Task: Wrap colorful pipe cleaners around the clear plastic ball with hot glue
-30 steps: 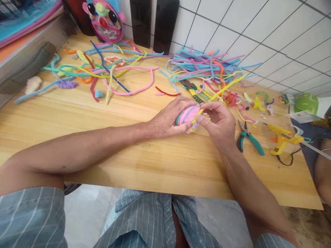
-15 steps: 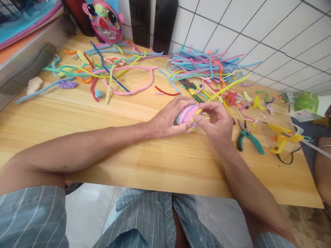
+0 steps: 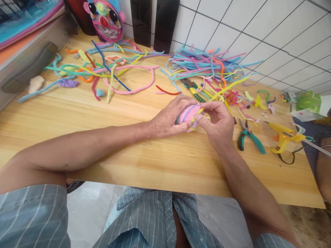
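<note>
My left hand [image 3: 172, 119] is wrapped round a rounded ball of coiled pipe cleaners [image 3: 189, 113], banded in pink, purple and green. At the ball's right side, my right hand [image 3: 218, 122] pinches a yellow pipe cleaner [image 3: 227, 89] between thumb and forefinger. Its long free end sticks up to the right, past the knuckles, and the other end lies against the ball. Both hands are just above the wooden table [image 3: 124, 155]. The ball's underside and part of its left side are hidden by my fingers.
Teal-handled pliers [image 3: 249, 137] and a yellow glue gun [image 3: 284, 137] lie to the right. Behind my hands are yellow-green pliers [image 3: 193, 89] and a heap of pipe cleaners [image 3: 201, 63]. Loose pieces are strewn at the back left, before a decorated face pouch [image 3: 106, 20].
The whole view has shifted very slightly. Both hands keep the same hold on the ball and the yellow pipe cleaner, with hardly any movement.
</note>
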A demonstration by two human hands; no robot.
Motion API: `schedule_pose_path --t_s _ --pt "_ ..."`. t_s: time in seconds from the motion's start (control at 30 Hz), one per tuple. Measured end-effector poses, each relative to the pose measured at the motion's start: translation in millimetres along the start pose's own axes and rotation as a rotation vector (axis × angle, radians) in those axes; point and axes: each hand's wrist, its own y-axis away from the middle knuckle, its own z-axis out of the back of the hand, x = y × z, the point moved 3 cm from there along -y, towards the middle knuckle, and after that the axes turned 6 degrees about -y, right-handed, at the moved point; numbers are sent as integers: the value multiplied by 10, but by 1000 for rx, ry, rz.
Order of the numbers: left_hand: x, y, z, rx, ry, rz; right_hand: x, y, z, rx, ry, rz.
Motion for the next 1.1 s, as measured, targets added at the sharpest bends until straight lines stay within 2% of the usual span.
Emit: schedule_pose_path --t_s 0.33,0.53,0.73,1.1 --pt "-25 0 35 -11 1 -29 19 14 -33 -39 -47 4" --pt "-46 -10 81 33 56 35 28 10 -34 -24 -21 2" --pt "-44 -28 72 18 77 79 24 19 -43 -25 -23 37" --pt "-40 -27 71 23 43 87 43 4 -14 -3 -35 -46"
